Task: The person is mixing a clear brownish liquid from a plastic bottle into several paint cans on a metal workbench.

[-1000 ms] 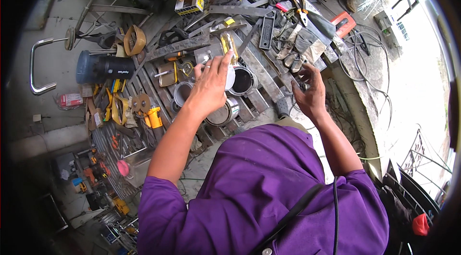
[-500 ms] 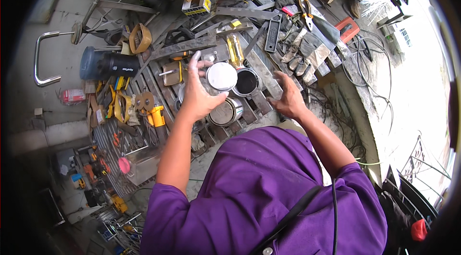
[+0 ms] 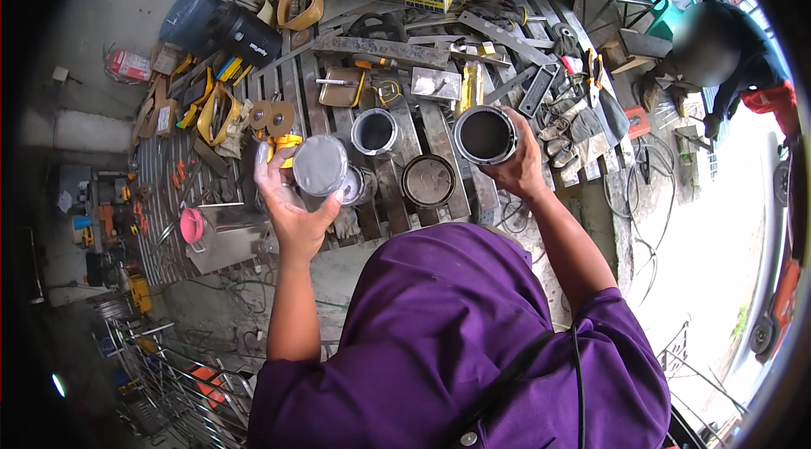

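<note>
My left hand (image 3: 291, 208) is closed around the side of a round, whitish-grey lidded tub or can (image 3: 320, 165); its kind is not certain. My right hand (image 3: 521, 163) grips an open can (image 3: 486, 136) from its right side; the inside looks dark. Between the hands, another open can (image 3: 374, 130) with a greyish inside stands on the slatted metal bench (image 3: 408, 214). Nearer to me is a wider tin (image 3: 428, 180) with a dark rim and a grey-brown top. A further can (image 3: 359, 186) is partly hidden behind the tub in my left hand.
Beyond the cans lie a small tray (image 3: 340, 87), a metal box (image 3: 436, 84) and a yellow clear-sided bottle (image 3: 470, 87). Pliers (image 3: 595, 80) and gloves (image 3: 583, 132) are at the right. Yellow tools and tape rolls (image 3: 272, 117) sit left. A person (image 3: 735, 60) crouches at far right.
My right hand, open beside the dark can before, now grips it. My left hand has moved left with the whitish tub, apart from the dark can. The whole view has shifted.
</note>
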`<state>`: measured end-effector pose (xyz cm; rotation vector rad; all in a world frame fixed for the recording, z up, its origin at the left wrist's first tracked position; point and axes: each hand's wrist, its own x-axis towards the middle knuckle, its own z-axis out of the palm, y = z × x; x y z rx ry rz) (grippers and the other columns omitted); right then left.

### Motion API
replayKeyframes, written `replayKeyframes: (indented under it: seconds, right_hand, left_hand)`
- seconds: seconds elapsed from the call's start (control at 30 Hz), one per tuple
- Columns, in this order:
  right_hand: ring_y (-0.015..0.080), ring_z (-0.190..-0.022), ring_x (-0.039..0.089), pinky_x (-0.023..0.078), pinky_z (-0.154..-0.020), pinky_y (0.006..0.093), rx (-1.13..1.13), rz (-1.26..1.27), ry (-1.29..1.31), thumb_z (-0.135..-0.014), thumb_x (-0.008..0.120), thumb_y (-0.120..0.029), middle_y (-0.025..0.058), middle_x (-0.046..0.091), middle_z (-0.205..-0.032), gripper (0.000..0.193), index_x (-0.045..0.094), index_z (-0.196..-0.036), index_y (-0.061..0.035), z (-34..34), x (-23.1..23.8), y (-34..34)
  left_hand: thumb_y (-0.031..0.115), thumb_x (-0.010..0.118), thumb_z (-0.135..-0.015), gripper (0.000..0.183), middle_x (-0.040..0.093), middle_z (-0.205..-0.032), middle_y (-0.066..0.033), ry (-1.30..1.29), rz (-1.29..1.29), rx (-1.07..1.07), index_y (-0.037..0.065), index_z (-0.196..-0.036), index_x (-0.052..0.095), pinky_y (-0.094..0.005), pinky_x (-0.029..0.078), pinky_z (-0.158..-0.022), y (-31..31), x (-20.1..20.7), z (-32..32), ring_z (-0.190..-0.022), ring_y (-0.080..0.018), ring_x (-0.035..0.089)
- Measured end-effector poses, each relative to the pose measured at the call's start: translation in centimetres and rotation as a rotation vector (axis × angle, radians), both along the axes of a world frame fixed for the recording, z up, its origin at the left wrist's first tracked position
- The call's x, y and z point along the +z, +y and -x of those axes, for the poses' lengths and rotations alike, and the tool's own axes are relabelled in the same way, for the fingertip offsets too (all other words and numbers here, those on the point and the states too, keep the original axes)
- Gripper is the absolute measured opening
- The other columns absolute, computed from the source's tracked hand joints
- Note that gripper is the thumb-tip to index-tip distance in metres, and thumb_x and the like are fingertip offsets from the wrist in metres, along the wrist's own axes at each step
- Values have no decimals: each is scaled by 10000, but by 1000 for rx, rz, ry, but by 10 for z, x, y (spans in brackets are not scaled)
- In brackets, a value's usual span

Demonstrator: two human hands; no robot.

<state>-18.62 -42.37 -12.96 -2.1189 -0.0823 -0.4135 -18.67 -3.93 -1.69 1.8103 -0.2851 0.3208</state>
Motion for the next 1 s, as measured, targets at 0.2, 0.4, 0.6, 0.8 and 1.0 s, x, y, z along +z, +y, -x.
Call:
replayKeyframes:
  seconds: [0.2,0.4,0.6,0.8,1.0]
  right_hand:
    - [368,-1312,665,530,-1132,451,207,230,68,-666,1004,-206,192,669,-1387,1000,510,-1518,-28,-25,70,11]
    - [323,-1265,708,559,-1110,442,280,157,174,-651,1034,-294,174,701,-1352,1026,520,-1501,-35,-30,79,35]
    - [307,-1241,730,575,-1071,425,194,126,125,-660,1048,-322,173,730,-1329,1003,538,-1470,-24,-47,78,63]
    - [339,-1280,702,558,-1097,449,240,161,136,-669,1037,-317,183,699,-1369,1003,534,-1493,-45,-55,71,70]
    - [386,-1355,635,509,-1158,470,235,228,24,-640,1027,-263,204,652,-1434,1010,544,-1500,-42,-59,67,70]
  left_hand:
    - [205,960,-769,1234,452,-1499,-186,16,72,55,53,-1692,155,-434,437,-1155,26,-18,30,-1335,-274,519]
    - [187,957,-776,1210,421,-1504,-181,52,120,28,58,-1678,161,-444,441,-1160,35,-30,39,-1346,-277,502]
    - [153,944,-787,1182,416,-1499,-183,77,163,43,56,-1672,167,-441,452,-1155,44,-42,36,-1337,-280,510]
    - [171,943,-786,1221,429,-1507,-186,105,133,40,67,-1699,139,-446,462,-1158,53,-53,30,-1342,-284,517]
    - [193,942,-799,1211,420,-1512,-189,149,195,7,67,-1699,141,-443,472,-1153,49,-57,21,-1341,-285,519]
